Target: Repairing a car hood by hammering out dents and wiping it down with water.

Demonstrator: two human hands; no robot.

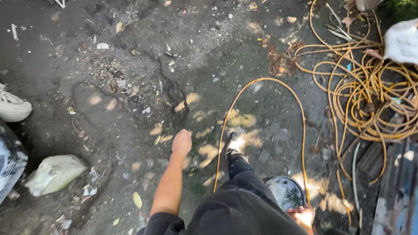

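Observation:
I look down at dirt ground over my black trousers and dark shoe (235, 147). My left hand (182, 142) swings forward at the end of my bare arm, fingers curled into a fist with nothing in it. My right hand (303, 216) shows only partly at the bottom edge, closed on the rim of a round blue-rimmed container (285, 191) carried at my side. A yellow hose (261, 80) arcs over the ground ahead of my foot, and one end runs down close past the container and my right hand.
A tangled coil of yellow hose (370, 95) lies at the right, beside a corrugated metal sheet (396, 191). Another person's white shoe (13, 106) is at the left edge. A pale crumpled bag (54, 174) lies at the lower left, and a white object (402, 41) at the top right.

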